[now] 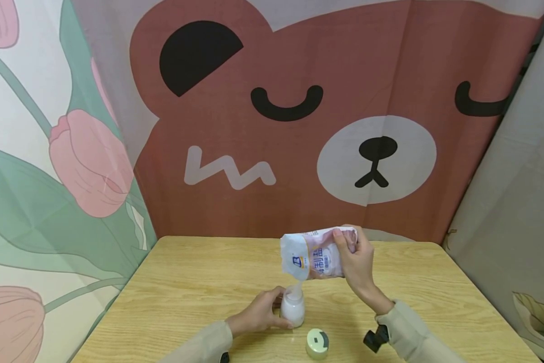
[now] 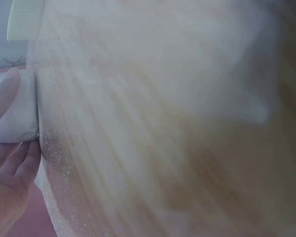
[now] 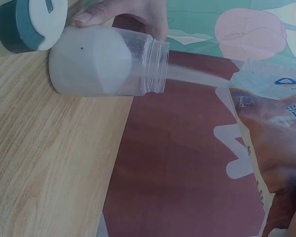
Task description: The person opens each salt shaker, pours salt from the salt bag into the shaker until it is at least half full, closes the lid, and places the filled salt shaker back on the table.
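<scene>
My right hand (image 1: 359, 259) grips a printed plastic bag of salt (image 1: 319, 253) and holds it tipped above the table. From the bag's torn corner a white stream (image 3: 197, 75) runs into the mouth of a clear jar (image 1: 293, 307). White salt fills much of the jar, as the right wrist view shows (image 3: 93, 59). Standing upright on the table, the jar is held round its side by my left hand (image 1: 260, 311), thumb in front. In the left wrist view the left hand (image 2: 12, 173) and the jar (image 2: 19, 106) show at the edge.
A pale green lid with a dark grey part (image 1: 317, 344) lies on the wooden table (image 1: 185, 282), just in front of the jar. White specks dot the tabletop in the left wrist view. Printed curtains (image 1: 231, 126) hang behind and beside the table.
</scene>
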`<state>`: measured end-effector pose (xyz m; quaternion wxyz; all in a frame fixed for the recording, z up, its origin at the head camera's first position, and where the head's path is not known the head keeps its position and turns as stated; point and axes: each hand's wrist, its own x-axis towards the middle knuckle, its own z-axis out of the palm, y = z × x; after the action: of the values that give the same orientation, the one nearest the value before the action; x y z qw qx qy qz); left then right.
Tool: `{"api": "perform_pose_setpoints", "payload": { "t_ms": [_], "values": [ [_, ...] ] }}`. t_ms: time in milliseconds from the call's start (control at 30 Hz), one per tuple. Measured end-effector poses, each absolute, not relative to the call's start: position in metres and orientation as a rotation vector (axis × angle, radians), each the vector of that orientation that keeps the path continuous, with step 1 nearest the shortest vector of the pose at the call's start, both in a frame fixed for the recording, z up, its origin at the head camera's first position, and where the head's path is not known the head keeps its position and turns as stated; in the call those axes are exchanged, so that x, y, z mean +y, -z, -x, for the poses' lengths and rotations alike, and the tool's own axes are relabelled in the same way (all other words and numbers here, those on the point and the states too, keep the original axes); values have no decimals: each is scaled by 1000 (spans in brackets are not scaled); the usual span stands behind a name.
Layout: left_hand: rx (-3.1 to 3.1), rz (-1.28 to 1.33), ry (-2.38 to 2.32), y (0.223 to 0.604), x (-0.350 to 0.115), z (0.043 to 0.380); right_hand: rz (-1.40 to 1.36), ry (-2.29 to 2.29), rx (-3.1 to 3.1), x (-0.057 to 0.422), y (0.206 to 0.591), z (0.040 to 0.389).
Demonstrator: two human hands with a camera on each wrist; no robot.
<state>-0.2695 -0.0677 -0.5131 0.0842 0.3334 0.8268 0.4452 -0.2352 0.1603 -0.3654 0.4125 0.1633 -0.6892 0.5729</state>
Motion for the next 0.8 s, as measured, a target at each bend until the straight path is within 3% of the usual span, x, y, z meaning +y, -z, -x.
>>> {"api": "perform_pose_setpoints", "payload": {
  "t_ms": [800],
  "values": [
    [2462, -1006, -1343, 514, -67, 269, -395, -1452, -1745, 159, 372, 236]
  ]
}}
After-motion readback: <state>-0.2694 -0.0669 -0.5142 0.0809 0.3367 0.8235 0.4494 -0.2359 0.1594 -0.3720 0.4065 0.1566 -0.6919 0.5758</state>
